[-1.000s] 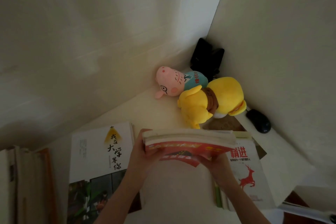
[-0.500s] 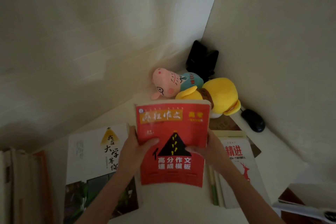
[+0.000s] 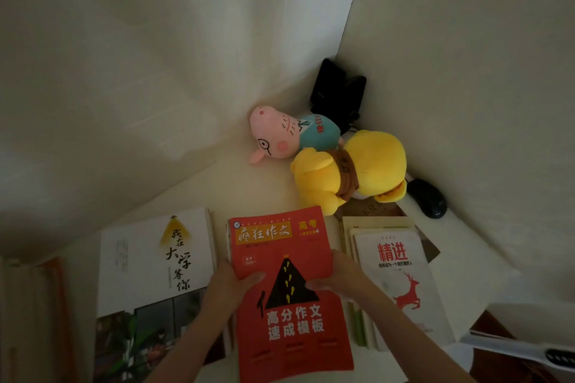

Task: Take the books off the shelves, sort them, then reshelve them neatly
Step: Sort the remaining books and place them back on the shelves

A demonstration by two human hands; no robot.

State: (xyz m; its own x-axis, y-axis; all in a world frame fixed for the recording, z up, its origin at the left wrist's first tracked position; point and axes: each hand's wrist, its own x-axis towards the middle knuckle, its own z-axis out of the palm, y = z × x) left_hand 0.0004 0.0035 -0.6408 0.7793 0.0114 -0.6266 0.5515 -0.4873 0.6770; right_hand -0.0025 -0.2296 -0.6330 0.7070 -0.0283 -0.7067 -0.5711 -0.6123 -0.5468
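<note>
Grips low in view, toward 6 o'clock, both on one book. Left grip (image 3: 224, 286) pinches red book (image 3: 289, 320) at its left edge, thumb flat on the cover, fingers hidden beneath. Right grip (image 3: 345, 280) grasps the right edge the same way, thumb across the cover. Red book is face up, with a yellow title band and a black triangle, top edge toward 12 o'clock. It sits between two piles on the bench (image 3: 249, 190). Cannot tell whether it rests on the bench or is held just above it.

At 9 o'clock of it, just beside: white book (image 3: 146, 258), black brush characters, photo on lower cover, lying flat. At 3 o'clock, just beside: deer book (image 3: 401, 277), white with a red deer, topping a stack of several. Brown cover (image 3: 373, 210) shows under that stack's far end. Far 9 o'clock, at view edge: upright books (image 3: 31, 305), dim.

Toward 1 o'clock: yellow plush (image 3: 351, 171) on its side, one foot just beside the red book's far right corner. Behind it and touching it: pink pig plush (image 3: 280, 137). At 2 o'clock, by the right wall: black mouse (image 3: 427, 199). Farthest, in the wall corner: black object (image 3: 339, 93), kind unclear.
</note>
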